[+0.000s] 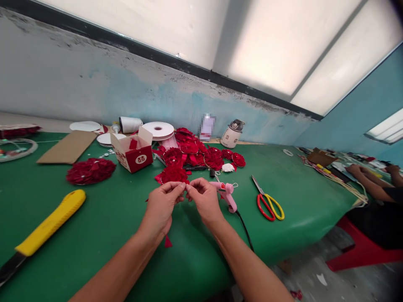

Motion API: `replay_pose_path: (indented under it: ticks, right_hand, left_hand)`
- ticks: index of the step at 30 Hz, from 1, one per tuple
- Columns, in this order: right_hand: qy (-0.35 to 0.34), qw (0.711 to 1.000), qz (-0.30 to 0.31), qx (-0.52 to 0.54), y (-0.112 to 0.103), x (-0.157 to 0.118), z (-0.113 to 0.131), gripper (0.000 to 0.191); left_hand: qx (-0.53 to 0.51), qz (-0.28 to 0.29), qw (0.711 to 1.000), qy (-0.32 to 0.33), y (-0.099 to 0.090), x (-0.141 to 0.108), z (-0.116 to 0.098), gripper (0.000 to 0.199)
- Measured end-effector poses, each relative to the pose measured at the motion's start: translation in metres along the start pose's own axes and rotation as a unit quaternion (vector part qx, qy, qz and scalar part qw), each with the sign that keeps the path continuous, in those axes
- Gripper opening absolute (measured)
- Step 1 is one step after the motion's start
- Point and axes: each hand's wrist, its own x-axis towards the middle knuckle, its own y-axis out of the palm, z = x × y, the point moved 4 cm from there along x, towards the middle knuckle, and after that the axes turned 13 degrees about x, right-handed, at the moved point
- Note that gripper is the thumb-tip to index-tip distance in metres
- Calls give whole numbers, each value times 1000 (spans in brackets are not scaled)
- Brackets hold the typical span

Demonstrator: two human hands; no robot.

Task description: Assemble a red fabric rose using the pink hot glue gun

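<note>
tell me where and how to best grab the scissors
Best taken by the red handle and yellow handle, probably from the near side with the right hand: the scissors lie on the green table, handles toward the person and blades pointing away.

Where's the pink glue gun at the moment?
In the head camera's view, the pink glue gun lies on the green table, right of centre, between the person's right hand and the scissors.
</note>
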Motion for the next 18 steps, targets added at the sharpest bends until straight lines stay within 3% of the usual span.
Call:
replay_pose_path:
  ticks: [12, 18]
  right_hand:
    - [55, 991, -7, 124, 1, -4, 1, 22]
    - [66, 992, -7, 109, 3, -4, -1, 20]
  left_hand:
    - [24, 4, 1000, 16, 1, 1, 1, 21]
    - [27, 4, 999, 29, 2, 0, -2, 22]
